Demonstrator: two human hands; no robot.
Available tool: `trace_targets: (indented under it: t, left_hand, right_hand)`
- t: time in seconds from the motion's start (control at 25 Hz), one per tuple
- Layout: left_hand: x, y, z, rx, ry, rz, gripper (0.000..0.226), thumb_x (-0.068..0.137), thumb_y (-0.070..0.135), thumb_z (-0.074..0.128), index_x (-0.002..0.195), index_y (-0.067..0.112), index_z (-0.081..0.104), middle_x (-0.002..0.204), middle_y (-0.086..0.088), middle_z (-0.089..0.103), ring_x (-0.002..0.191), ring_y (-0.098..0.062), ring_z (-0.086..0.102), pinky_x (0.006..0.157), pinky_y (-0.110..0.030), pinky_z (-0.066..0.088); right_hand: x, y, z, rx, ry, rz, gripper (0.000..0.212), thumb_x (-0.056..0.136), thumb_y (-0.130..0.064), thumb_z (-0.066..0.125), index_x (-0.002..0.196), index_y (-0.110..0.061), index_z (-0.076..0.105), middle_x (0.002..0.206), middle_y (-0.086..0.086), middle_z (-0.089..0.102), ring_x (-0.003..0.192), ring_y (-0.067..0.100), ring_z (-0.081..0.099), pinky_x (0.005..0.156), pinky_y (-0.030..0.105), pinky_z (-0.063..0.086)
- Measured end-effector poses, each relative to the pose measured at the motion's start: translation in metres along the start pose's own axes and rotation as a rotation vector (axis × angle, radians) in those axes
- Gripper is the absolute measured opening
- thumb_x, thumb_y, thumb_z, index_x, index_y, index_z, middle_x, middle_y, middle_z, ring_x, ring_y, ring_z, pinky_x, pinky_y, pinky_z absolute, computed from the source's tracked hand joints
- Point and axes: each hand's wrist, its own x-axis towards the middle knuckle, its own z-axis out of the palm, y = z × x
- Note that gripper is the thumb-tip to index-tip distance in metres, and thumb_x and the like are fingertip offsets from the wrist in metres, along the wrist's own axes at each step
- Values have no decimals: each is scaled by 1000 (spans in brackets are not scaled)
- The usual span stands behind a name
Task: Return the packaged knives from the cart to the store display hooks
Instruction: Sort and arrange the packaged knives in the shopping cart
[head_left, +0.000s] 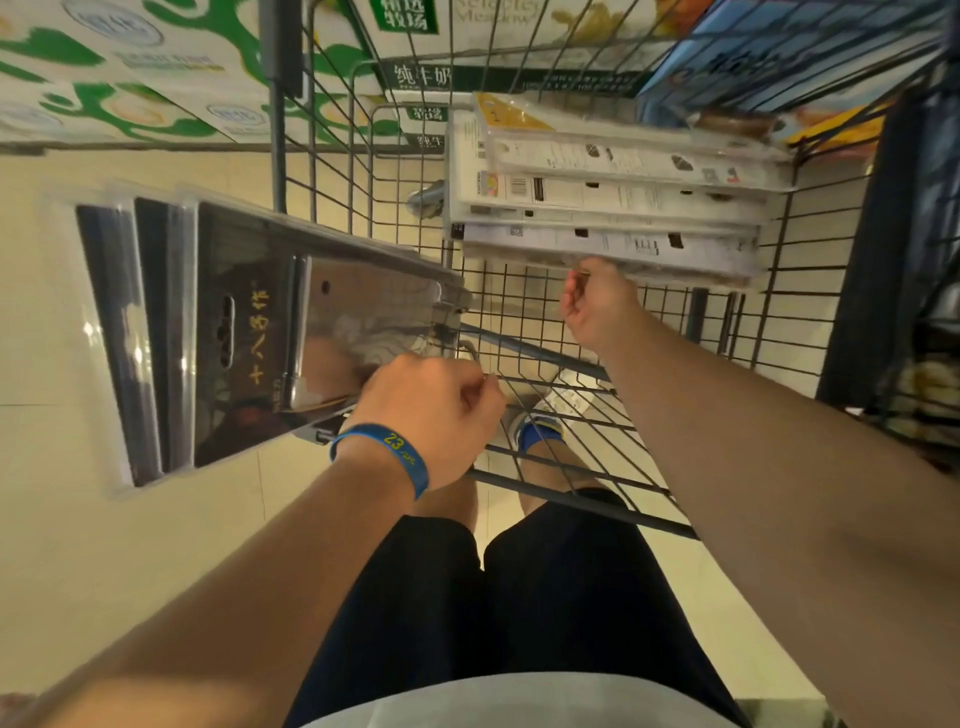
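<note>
My left hand (431, 410), a blue wristband on its wrist, grips one end of a clear blister pack holding a shiny cleaver (249, 332). The pack sticks out to the left beyond the wire cart (519, 312). Inside the cart, at the far end, lies a stack of several packaged knives (613, 197) with their white printed backs up. My right hand (597, 306) is in the cart at the stack's near edge, fingers curled at the lowest pack; the frame does not show whether it has hold of it.
Green-and-white milk cartons (156, 78) are stacked on the floor at the top left and beyond the cart. Blue boxes (779, 52) sit at the top right. A dark fixture (883, 260) borders the cart on the right. Cream floor tiles lie to the left.
</note>
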Motion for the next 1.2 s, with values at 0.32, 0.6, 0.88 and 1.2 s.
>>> trace_targets:
  t: [0.32,0.6,0.88,1.2]
  left_hand:
    - [2,3,1,10,-4,13,45,93,43,41,52,24,40,46,10,43,48,-3,40,49,-20,22]
    - [0,7,-1,9,-1,-5,43,93,40,44,55,21,47,44,8,46,46,-5,45,46,-20,27]
    - [2,9,0,14,-12,-18,43,94,43,43,56,23,48,48,9,50,47,-2,46,47,-19,27]
    - [6,10,-1,12,-4,-6,43,94,42,42,58,19,50,50,7,51,50,-7,47,50,-24,30]
  right_hand:
    - [-39,-43,-4,-162,21,99,12,97,-22,54,90,-19,62,53,-11,48,40,4,40,38,19,37]
    - [-104,-45,-20,-218,-146,190,34,98,-25,48,116,-3,68,53,-10,52,40,2,42,38,17,37]
    - [-103,-85,-2,-241,110,-100,16,98,-30,51,90,-18,58,70,-8,53,45,3,39,38,16,35]
    - [-38,-108,47,43,-26,-239,27,105,-32,52,124,-15,59,110,1,76,84,13,72,66,25,51]
